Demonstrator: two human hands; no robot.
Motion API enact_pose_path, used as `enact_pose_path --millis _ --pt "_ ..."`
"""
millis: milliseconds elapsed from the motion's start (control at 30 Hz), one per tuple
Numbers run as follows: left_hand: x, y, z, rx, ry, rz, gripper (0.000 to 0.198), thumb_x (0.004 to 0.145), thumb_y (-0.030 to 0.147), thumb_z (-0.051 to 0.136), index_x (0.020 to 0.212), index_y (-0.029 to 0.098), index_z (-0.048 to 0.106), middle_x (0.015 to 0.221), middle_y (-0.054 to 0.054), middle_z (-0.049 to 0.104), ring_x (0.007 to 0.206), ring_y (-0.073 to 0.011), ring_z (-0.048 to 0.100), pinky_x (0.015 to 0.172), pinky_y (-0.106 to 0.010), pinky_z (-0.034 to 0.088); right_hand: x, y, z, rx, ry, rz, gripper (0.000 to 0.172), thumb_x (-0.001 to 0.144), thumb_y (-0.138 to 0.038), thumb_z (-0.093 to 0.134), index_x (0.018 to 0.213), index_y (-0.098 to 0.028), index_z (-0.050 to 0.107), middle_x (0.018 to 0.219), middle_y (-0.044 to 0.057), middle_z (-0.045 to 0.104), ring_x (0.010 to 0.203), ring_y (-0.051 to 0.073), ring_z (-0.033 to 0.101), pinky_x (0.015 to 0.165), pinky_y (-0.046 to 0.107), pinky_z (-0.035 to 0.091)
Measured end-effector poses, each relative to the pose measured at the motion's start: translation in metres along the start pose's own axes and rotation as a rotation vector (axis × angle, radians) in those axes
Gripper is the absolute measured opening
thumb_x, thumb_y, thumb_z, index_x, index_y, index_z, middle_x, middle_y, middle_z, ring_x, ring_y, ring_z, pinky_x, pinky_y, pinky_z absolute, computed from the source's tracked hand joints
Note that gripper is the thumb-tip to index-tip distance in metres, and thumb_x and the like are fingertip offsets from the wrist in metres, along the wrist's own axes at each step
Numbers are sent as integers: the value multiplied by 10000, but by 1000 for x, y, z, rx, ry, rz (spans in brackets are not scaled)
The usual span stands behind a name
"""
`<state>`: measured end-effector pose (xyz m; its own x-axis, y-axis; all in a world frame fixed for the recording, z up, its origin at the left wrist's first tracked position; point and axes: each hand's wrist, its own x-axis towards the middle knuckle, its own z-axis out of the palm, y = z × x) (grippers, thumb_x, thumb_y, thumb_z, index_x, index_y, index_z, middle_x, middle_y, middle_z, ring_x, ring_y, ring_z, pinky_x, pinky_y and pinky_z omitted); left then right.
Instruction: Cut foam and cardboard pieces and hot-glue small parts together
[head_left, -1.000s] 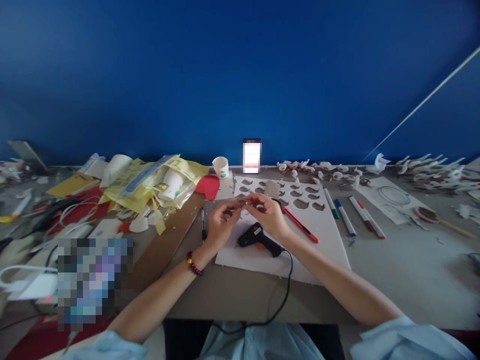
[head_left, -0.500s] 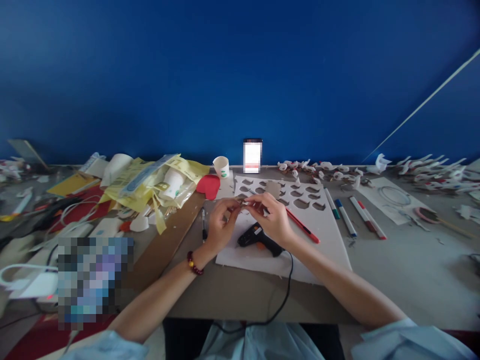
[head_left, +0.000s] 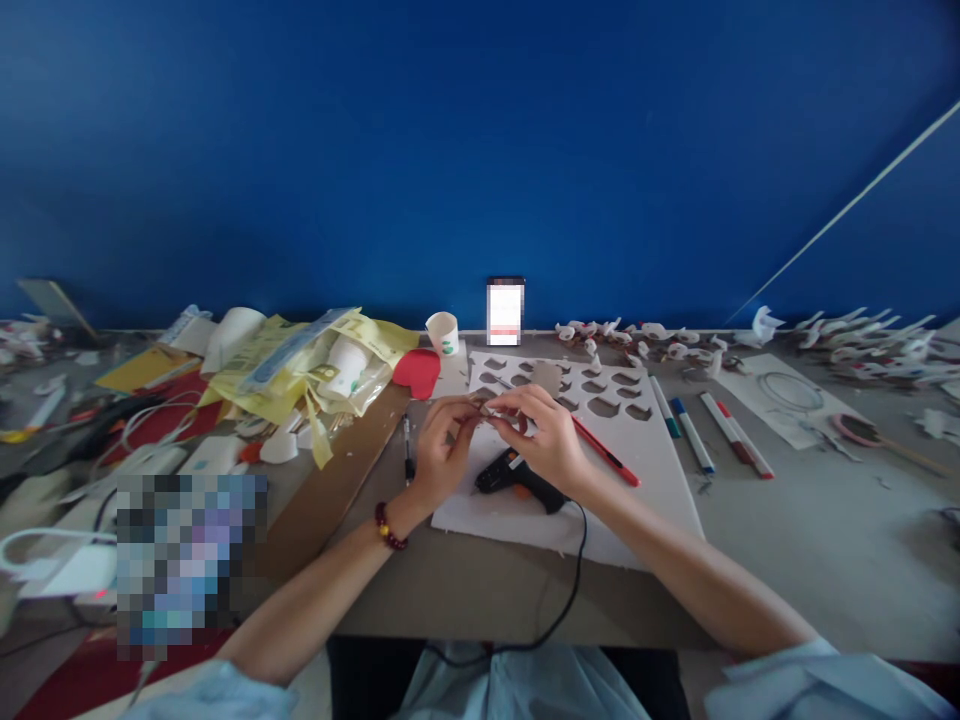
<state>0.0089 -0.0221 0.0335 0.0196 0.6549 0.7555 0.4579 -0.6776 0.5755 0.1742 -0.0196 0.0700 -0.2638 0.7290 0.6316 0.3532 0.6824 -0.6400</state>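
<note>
My left hand (head_left: 446, 440) and my right hand (head_left: 544, 430) meet fingertip to fingertip above a white foam sheet (head_left: 630, 520) with rows of cut-out holes. Both are closed in a pinch around something small between them; the fingers mostly hide it and I cannot make out its kind. Under my right hand lies a black hot glue gun (head_left: 521, 480), its cable running off the table edge toward my lap. A red pen-like tool (head_left: 607, 452) rests on the sheet just right of my right hand. Left of my left hand lies a black-capped marker (head_left: 408, 450).
A paper cup (head_left: 442, 333), a red heart shape (head_left: 418, 374) and a lit phone (head_left: 505, 312) stand or lie behind. Several markers (head_left: 691, 435) are at the right, with small white bird figures (head_left: 675, 345) beyond. Yellow plastic bags (head_left: 322, 360) and cables crowd the left.
My fingertips have shifted very slightly around the small thing between them. Everything else looks the same.
</note>
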Motion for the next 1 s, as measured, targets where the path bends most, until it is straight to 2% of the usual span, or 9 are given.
enact_pose_path --millis 133,400,1000 --pt "0 -2 1 4 -1 8 91 873 136 555 885 210 607 927 -26 650 906 -155 616 816 -315 494 0 2 -1 -22 -33 -29 125 851 -227 619 968 -226 663 964 75 651 865 198 616 685 314 533" --pt "0 0 0 10 -8 28 103 870 125 557 892 213 607 932 -23 648 906 -151 616 823 -318 499 -3 8 0 -53 -34 -53 112 862 -206 600 950 -234 662 973 69 640 948 212 605 792 351 527" --pt "-1 -1 0 12 -22 39 114 867 114 556 899 209 611 926 -28 650 904 -153 621 810 -318 507 -2 6 -1 -19 -45 -18 90 866 -191 580 901 -224 657 940 69 639 887 203 614 750 342 527"
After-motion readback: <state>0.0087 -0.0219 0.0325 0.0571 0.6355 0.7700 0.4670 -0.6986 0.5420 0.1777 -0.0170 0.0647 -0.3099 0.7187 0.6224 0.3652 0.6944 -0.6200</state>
